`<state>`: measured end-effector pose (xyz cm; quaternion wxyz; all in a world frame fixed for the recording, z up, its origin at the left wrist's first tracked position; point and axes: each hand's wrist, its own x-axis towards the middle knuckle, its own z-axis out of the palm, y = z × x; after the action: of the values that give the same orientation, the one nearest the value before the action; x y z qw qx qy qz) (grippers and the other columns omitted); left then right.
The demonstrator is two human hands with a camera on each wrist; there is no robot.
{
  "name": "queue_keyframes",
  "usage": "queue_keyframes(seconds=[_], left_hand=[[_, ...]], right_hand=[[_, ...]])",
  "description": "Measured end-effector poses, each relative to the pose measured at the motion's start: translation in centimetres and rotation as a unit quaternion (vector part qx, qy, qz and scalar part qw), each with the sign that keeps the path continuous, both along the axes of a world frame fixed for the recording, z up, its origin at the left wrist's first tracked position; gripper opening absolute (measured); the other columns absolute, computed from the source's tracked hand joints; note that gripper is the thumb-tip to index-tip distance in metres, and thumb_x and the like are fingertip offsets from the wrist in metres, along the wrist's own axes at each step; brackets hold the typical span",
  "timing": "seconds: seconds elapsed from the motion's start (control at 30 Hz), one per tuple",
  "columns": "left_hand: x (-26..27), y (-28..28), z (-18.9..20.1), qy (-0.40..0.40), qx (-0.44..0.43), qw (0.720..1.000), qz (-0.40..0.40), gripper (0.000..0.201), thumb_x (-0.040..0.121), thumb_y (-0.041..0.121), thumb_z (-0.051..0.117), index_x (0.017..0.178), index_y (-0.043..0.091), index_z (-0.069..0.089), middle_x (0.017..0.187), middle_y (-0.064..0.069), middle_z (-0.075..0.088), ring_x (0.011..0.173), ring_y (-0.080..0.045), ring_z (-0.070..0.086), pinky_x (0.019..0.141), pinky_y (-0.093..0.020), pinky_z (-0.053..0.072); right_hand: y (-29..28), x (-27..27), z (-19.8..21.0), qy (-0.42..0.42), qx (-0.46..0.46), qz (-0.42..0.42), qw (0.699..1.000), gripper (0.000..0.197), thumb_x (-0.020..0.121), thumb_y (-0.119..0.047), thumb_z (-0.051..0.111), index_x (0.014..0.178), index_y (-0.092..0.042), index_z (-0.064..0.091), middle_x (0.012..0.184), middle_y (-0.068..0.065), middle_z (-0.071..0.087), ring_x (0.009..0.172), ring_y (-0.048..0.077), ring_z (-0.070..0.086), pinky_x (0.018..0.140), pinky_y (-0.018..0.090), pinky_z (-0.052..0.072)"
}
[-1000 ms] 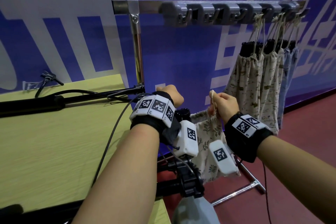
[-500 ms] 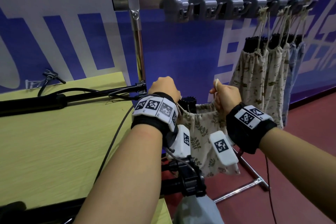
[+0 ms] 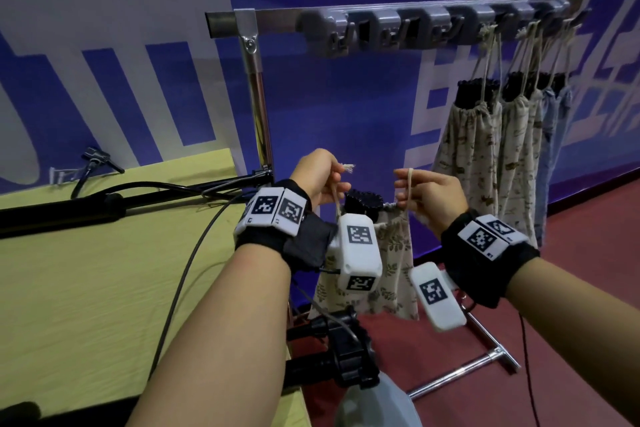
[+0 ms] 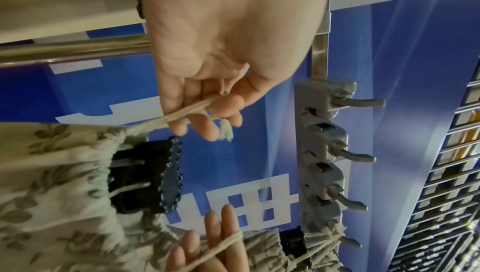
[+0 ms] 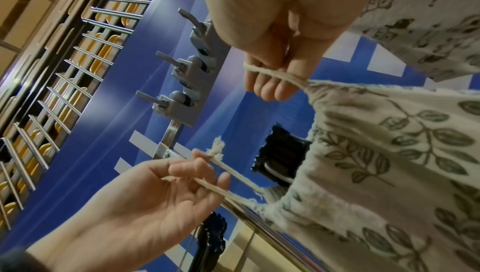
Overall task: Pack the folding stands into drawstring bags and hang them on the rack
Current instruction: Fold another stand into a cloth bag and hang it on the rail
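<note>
A leaf-print drawstring bag [image 3: 394,253] hangs between my hands, below the rack's row of grey hooks [image 3: 408,29]. The black top of a folding stand [image 3: 363,199] sticks out of its gathered mouth. My left hand [image 3: 320,177] pinches the left drawstring [image 4: 182,113] by its frayed end. My right hand [image 3: 427,194] pinches the looped right drawstring [image 5: 275,75]. Both cords are pulled apart sideways. In the right wrist view the bag [image 5: 389,163] and stand [image 5: 281,153] show close up.
Several filled bags [image 3: 485,146] hang on the rack's right-hand hooks; the left hooks [image 4: 345,155] are bare. A yellow-green table [image 3: 86,270] with black tripod legs and a cable is at left. The rack's metal post [image 3: 258,107] and floor foot [image 3: 485,357] stand close.
Both hands have risen with the bag and moved apart, drawing the cords sideways and gathering the bag's mouth round the stand. The head view has tilted down.
</note>
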<state>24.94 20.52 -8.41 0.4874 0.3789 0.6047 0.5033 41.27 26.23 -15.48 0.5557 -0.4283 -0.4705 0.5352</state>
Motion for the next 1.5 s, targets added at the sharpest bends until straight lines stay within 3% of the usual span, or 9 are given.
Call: queue_keyframes(seconds=[0.27, 0.37, 0.5, 0.73, 0.93, 1.07, 1.2, 1.33, 1.5], left_hand=[[0.7, -0.2, -0.5, 0.022, 0.072, 0.996, 0.039, 0.025, 0.093, -0.011, 0.039, 0.1, -0.003, 0.062, 0.081, -0.007, 0.059, 0.038, -0.005, 0.055, 0.043, -0.017, 0.049], [0.4, 0.0, -0.8, 0.021, 0.084, 0.993, 0.078, 0.029, 0.089, -0.013, 0.049, 0.115, -0.006, 0.06, 0.098, -0.012, 0.059, 0.036, -0.004, 0.056, 0.041, -0.015, 0.049], [0.2, 0.4, -1.0, 0.021, 0.108, 0.991, 0.075, 0.022, 0.091, 0.003, 0.059, 0.111, -0.005, 0.063, 0.086, -0.008, 0.063, 0.039, -0.001, 0.058, 0.047, -0.014, 0.052], [0.9, -0.2, -0.5, 0.041, 0.121, 0.992, 0.016, 0.027, 0.102, 0.023, 0.037, 0.095, 0.01, 0.059, 0.079, 0.001, 0.064, 0.06, -0.012, 0.058, 0.06, -0.023, 0.051], [1.3, -0.7, 0.3, 0.043, 0.03, 0.998, -0.025, 0.039, 0.103, 0.036, 0.019, 0.09, 0.014, 0.048, 0.06, -0.001, 0.066, 0.053, -0.016, 0.053, 0.06, -0.023, 0.044], [1.4, -1.0, 0.7, 0.017, -0.005, 0.999, -0.039, 0.036, 0.102, 0.041, 0.018, 0.108, 0.012, 0.039, 0.087, -0.011, 0.066, 0.045, -0.015, 0.047, 0.057, -0.024, 0.041], [1.0, -0.7, 0.6, 0.005, -0.005, 1.0, -0.022, 0.035, 0.102, 0.04, 0.019, 0.102, 0.011, 0.039, 0.088, -0.011, 0.065, 0.049, -0.018, 0.047, 0.056, -0.024, 0.039], [0.5, -0.2, 0.2, 0.008, 0.028, 0.999, 0.012, 0.035, 0.101, 0.027, 0.028, 0.079, 0.011, 0.05, 0.065, -0.001, 0.058, 0.048, -0.014, 0.042, 0.057, -0.024, 0.036], [0.1, 0.1, -0.1, -0.022, 0.018, 0.999, 0.037, 0.023, 0.086, 0.01, 0.039, 0.068, 0.009, 0.053, 0.049, 0.004, 0.042, 0.032, -0.009, 0.034, 0.048, -0.02, 0.036]], right_hand=[[1.0, 0.2, -1.0, -0.127, 0.064, -0.026, 0.99, 0.009, 0.086, -0.015, 0.065, 0.089, -0.015, 0.074, 0.085, 0.007, 0.071, 0.05, 0.014, 0.058, 0.055, 0.025, 0.048], [1.0, 0.6, -1.1, -0.165, 0.08, -0.052, 0.982, 0.019, 0.079, -0.042, 0.066, 0.07, -0.029, 0.076, 0.085, 0.0, 0.074, 0.059, 0.006, 0.061, 0.062, 0.029, 0.05], [0.0, 0.7, -0.6, -0.245, 0.092, -0.062, 0.963, 0.048, 0.069, -0.07, 0.05, 0.07, -0.028, 0.074, 0.076, -0.005, 0.074, 0.08, 0.013, 0.068, 0.085, 0.041, 0.054], [-1.1, 0.8, 0.9, -0.35, 0.091, -0.071, 0.93, 0.056, 0.087, -0.064, 0.037, 0.063, -0.027, 0.072, 0.066, 0.0, 0.07, 0.074, 0.019, 0.064, 0.078, 0.035, 0.052], [-1.5, 0.8, 1.9, -0.399, 0.09, -0.096, 0.907, 0.067, 0.084, -0.068, 0.033, 0.066, -0.017, 0.072, 0.06, 0.003, 0.068, 0.064, 0.023, 0.064, 0.071, 0.035, 0.054], [-1.3, 0.7, 1.8, -0.389, 0.079, -0.087, 0.914, 0.071, 0.085, -0.067, 0.034, 0.064, -0.008, 0.069, 0.055, 0.004, 0.066, 0.061, 0.027, 0.063, 0.07, 0.038, 0.055], [-0.5, 0.4, 1.3, -0.378, 0.06, -0.055, 0.922, 0.069, 0.085, -0.065, 0.035, 0.053, -0.012, 0.065, 0.058, 0.0, 0.069, 0.07, 0.023, 0.068, 0.08, 0.039, 0.053], [-0.6, -0.4, 1.0, -0.289, 0.017, -0.008, 0.957, 0.057, 0.096, -0.044, 0.034, 0.055, -0.014, 0.06, 0.062, 0.005, 0.069, 0.073, 0.027, 0.066, 0.081, 0.039, 0.052], [-1.8, -1.4, 1.8, -0.074, -0.071, 0.052, 0.993, 0.029, 0.099, -0.019, 0.032, 0.084, -0.011, 0.055, 0.037, 0.0, 0.051, 0.038, 0.013, 0.055, 0.051, 0.023, 0.035]])
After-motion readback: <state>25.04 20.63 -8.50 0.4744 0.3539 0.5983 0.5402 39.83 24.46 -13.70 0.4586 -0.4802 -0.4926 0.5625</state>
